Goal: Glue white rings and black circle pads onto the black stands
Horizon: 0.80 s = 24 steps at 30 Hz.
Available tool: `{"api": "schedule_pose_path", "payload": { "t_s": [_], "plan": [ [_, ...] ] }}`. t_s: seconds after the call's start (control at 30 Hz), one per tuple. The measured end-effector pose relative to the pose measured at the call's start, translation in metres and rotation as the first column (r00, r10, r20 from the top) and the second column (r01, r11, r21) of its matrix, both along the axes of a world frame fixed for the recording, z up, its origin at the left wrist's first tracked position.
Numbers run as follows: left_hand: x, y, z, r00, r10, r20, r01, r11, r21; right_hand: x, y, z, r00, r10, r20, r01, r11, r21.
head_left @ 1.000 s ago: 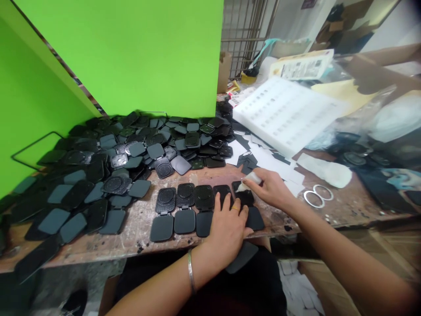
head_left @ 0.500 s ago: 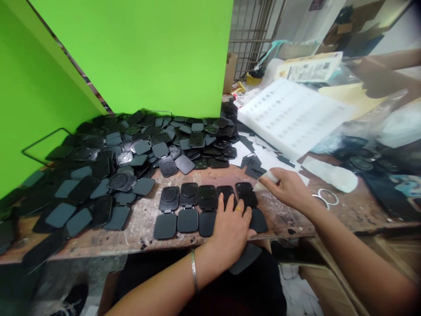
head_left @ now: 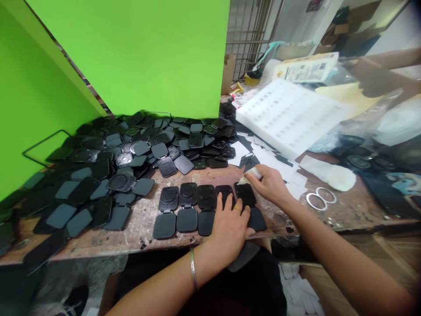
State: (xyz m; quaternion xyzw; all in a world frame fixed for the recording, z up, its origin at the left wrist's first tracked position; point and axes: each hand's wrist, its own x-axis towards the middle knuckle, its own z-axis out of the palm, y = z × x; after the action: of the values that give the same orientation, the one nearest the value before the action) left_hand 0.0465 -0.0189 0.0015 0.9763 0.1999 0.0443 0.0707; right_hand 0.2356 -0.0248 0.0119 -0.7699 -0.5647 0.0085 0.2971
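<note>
A row of several black hinged plastic parts (head_left: 187, 206) lies open near the front edge of the worn wooden bench (head_left: 138, 219). My left hand (head_left: 230, 228) lies flat with fingers stretched over the fourth part of that row, pressing it down. My right hand (head_left: 271, 184) is closed on a small white tube (head_left: 249, 174), its tip at the top edge of the rightmost part (head_left: 246, 195). Another dark part (head_left: 245, 256) sits under my left wrist, below the bench edge.
A large heap of the same black parts (head_left: 108, 162) fills the bench's left and back. A green panel (head_left: 131, 52) stands behind. A white foam tray (head_left: 289, 114), white paper scraps (head_left: 263, 158), a white bottle (head_left: 329, 173) and two metal rings (head_left: 317, 197) lie right.
My right hand drew back to the right with the white tube, then returned left to the top of the rightmost part. My left hand stayed pressed on the row.
</note>
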Motion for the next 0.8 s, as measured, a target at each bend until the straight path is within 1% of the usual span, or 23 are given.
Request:
{"api": "schedule_pose_path", "payload": {
  "t_s": [0.2,0.33,0.43,0.5,0.57,0.7,0.8],
  "plan": [
    [0.000,-0.001,-0.002,1.000,0.003,0.015,-0.003,1.000,0.014,-0.002,-0.020,0.007,0.997,0.054,-0.049,-0.058,0.994,-0.093],
    [0.000,-0.001,-0.004,1.000,0.001,0.018,-0.002,1.000,0.007,0.009,-0.033,0.011,0.999,0.032,-0.030,-0.035,0.993,-0.116],
    [0.000,-0.001,-0.003,1.000,-0.001,0.013,0.001,1.000,-0.007,0.021,-0.036,0.011,1.000,-0.008,0.001,0.008,0.990,-0.139],
    [0.001,-0.001,-0.003,1.000,0.001,0.009,-0.001,1.000,-0.012,0.027,-0.034,0.011,0.999,-0.044,0.009,0.045,0.989,-0.142],
    [0.001,-0.001,-0.003,1.000,0.004,0.009,-0.004,1.000,-0.011,0.029,-0.028,0.010,0.998,-0.067,0.015,0.068,0.991,-0.113],
    [0.000,-0.001,-0.003,1.000,-0.002,0.022,0.002,1.000,0.008,0.023,-0.011,0.006,0.999,-0.051,0.000,0.051,0.998,-0.026],
    [-0.001,-0.001,-0.001,1.000,-0.003,0.030,0.002,1.000,0.014,0.016,0.000,0.003,0.998,-0.026,-0.052,0.026,1.000,0.004]
  ]
}}
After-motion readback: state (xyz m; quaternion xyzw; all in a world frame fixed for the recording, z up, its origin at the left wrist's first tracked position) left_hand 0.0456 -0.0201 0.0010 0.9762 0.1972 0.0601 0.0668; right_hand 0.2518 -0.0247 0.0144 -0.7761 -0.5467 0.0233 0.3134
